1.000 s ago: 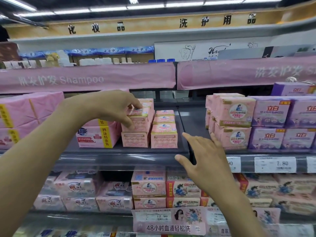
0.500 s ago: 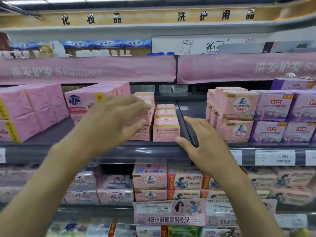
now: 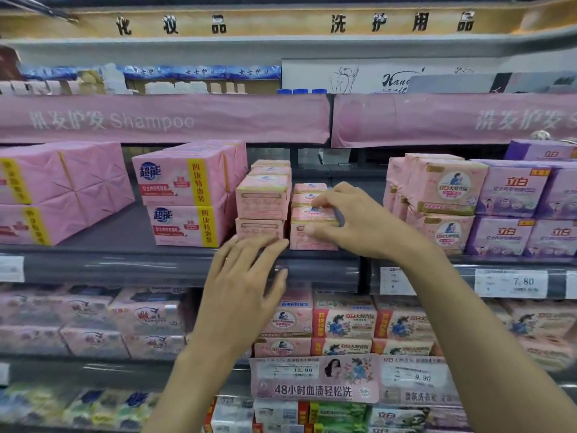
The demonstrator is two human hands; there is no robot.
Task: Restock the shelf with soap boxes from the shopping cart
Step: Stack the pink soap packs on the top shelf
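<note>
Store aisle, pink Shampoo banner (image 3: 156,120) hanging over the grey shelf (image 3: 125,267). The front soap box (image 3: 312,243) is sitting at the shelf's front edge, heading a 1-high row running back. The right hand (image 3: 359,223) is pinching it, thumb on the front face and fingers curling over the top. Just beside it on the left, a 2-high stack (image 3: 262,198) of the same boxes is standing. The left hand (image 3: 243,289) is touching the stack's lower box with straight, slightly spread fingers. Big pink packs (image 3: 184,195) are sitting left of the stack, purple boxes (image 3: 512,189) far right. A price tag (image 3: 512,284) is showing 7.80.
</note>
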